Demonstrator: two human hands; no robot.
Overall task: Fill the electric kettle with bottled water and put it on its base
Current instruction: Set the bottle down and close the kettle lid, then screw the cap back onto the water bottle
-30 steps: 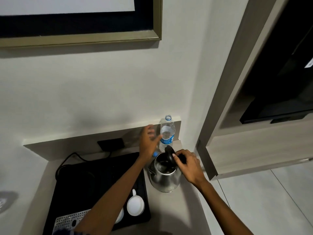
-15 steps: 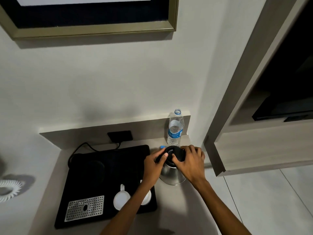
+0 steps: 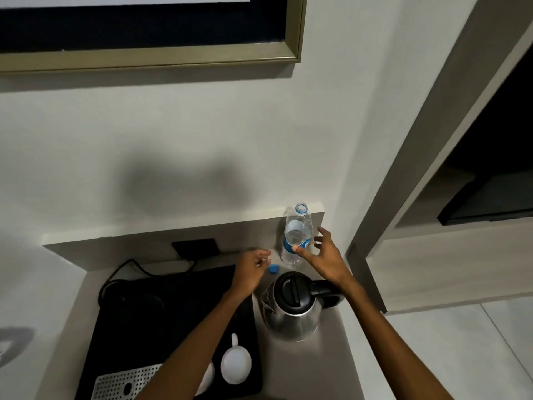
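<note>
Two bare hands up over the counter, neither gripping anything. Right hand (image 3: 323,259) spread wide, fingers fanned, thumb tip touching or just short of the blue label band on the clear plastic water bottle (image 3: 297,235) – can't tell which; looks set to wrap round it. Bottle upright just beyond the right thumb, against the low back ledge, neck uncapped, prob so it's ready to pour. Left hand (image 3: 251,268) loosely curled, fingertips pinched near each other, nothing visible between them; blurred, so not certain. Small blue bottle cap (image 3: 273,268) flat on the counter just right of the left hand's fingers, between both hands, parked out of the way. Below the right wrist: stainless steel electric kettle (image 3: 291,307) w/ black lid down, black handle pointing right under the forearm, standing on bare counter, not on its base. Left of the left forearm: black tray (image 3: 161,307) w/ round black kettle base (image 3: 135,301) at its far-left corner, cord running to the wall socket (image 3: 194,247). Nearer on tray: white cup (image 3: 236,365) w/ handle, perforated metal drip grille (image 3: 127,383). Judgement: fill not evidently done; lid needs opening first.
</note>
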